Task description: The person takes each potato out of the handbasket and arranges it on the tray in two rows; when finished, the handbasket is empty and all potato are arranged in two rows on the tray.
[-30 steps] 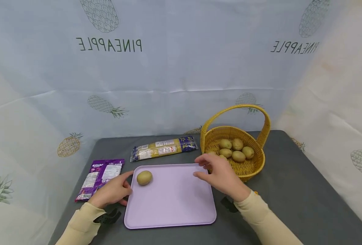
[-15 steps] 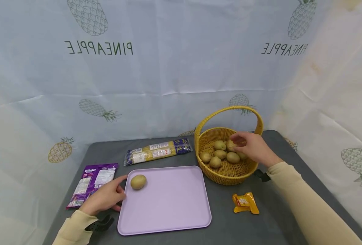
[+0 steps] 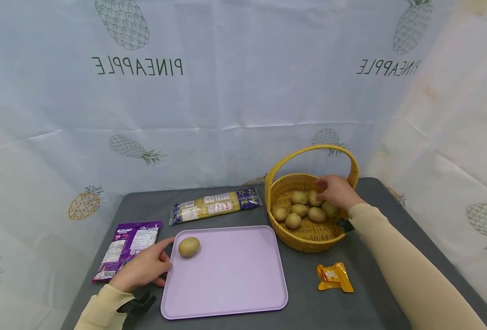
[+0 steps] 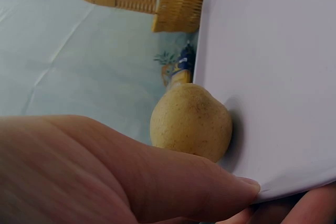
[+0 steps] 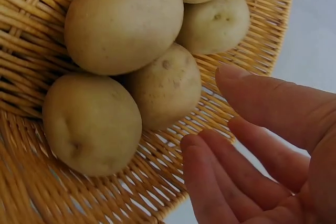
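A lilac tray point(image 3: 231, 279) lies on the dark table, with one potato point(image 3: 188, 246) near its far left corner. My left hand point(image 3: 142, 267) holds the tray's left edge; in the left wrist view the thumb point(image 4: 210, 184) lies along the rim and fingers point(image 4: 315, 205) show beneath it. Over the right side of a yellow wicker basket point(image 3: 307, 245) reaches my right hand point(image 3: 337, 191). Several potatoes point(image 5: 94, 124) lie in that basket. In the right wrist view the fingers and thumb point(image 5: 257, 90) are spread apart beside the potatoes, with nothing between them.
Behind the tray lies a long pack of noodles point(image 3: 216, 206). A purple snack bag point(image 3: 128, 250) is left of the tray, by the left hand. A small orange packet point(image 3: 335, 277) sits in front of the basket. The basket's tall handle point(image 3: 309, 149) arches over it.
My right hand has moved from above the tray's right side to the back right of the basket, baring the orange packet. The left hand stays at the tray's edge.
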`<state>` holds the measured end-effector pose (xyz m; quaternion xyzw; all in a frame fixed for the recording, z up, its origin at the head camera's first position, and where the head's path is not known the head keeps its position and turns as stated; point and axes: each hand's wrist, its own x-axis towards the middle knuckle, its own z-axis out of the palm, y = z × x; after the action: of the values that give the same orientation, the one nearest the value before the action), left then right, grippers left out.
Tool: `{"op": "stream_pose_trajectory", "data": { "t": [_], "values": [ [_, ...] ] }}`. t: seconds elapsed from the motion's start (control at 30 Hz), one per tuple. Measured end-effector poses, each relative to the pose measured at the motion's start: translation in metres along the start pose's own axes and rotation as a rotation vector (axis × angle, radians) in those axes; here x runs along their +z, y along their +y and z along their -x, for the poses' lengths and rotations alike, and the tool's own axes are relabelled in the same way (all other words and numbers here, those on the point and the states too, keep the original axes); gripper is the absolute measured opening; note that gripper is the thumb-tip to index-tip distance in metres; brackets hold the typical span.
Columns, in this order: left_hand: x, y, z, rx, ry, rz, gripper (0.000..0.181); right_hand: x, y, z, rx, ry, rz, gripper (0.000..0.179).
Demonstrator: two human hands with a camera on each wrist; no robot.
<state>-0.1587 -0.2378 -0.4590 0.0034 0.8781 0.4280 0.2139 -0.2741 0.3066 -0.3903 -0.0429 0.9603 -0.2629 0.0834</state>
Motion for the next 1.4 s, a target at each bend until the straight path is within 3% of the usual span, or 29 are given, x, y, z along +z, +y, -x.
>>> {"op": "stream_pose_trajectory", "data": {
  "t": [0.37,0.87,1.2,1.4],
  "values": [
    [0.003,0.003,0.000,-0.006,0.000,0.007,0.081,0.005,0.001,-0.006,0.064,-0.058,0.029,0.054],
    [0.002,0.003,0.000,0.027,-0.001,-0.012,0.081,0.008,0.005,-0.015,0.072,-0.072,0.066,0.057],
    [0.002,0.001,0.001,0.036,0.006,-0.004,0.081,0.013,0.004,-0.014,-0.003,-0.039,0.082,0.053],
    [0.002,0.000,0.001,0.031,0.008,-0.005,0.081,0.005,-0.007,0.002,-0.079,-0.003,0.062,0.050]
  ]
}}
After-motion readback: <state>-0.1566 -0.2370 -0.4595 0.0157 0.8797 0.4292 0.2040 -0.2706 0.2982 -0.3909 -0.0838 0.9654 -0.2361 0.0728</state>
